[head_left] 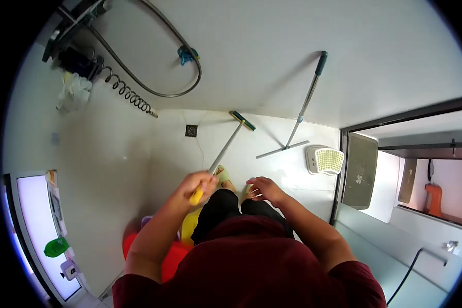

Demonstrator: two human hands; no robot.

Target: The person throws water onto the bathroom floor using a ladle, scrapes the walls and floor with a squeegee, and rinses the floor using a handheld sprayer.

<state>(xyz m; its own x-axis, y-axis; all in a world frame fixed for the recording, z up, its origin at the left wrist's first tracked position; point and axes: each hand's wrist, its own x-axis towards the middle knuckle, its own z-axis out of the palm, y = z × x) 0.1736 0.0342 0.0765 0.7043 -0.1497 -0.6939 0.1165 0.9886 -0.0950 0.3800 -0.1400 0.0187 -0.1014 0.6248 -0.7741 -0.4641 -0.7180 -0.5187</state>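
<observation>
My left grip (199, 184) is clamped on the brush (225, 149) at its yellow end (195, 197); its head (246, 123) sits near the wall (251, 66). My right grip (266, 190) is apart, apparently empty. I judge the brush light, stiff, best held where clamped.

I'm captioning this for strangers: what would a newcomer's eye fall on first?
Probably the long-handled brush in the left hand, its head at the foot of the wall. Then the T-shaped tool leaning on that wall, further right, and the red object partly hidden by the left arm.
</observation>
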